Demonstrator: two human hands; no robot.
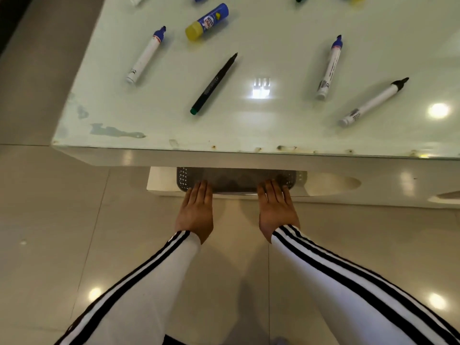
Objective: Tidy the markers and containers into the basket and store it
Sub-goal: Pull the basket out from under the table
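Observation:
A grey perforated basket sits on the low shelf under the white table, mostly hidden by the tabletop. My left hand and my right hand reach to its front rim, fingers straight and touching it at the left and right ends. On the tabletop lie a white marker with a blue cap, a black pen with a green end, another blue-capped white marker, a black-capped white marker and a blue container with a yellow cap.
More items are cut off at the top edge of the table. The lower white shelf extends to the right of the basket. Glossy beige floor tiles surround the table; its left corner is at the left.

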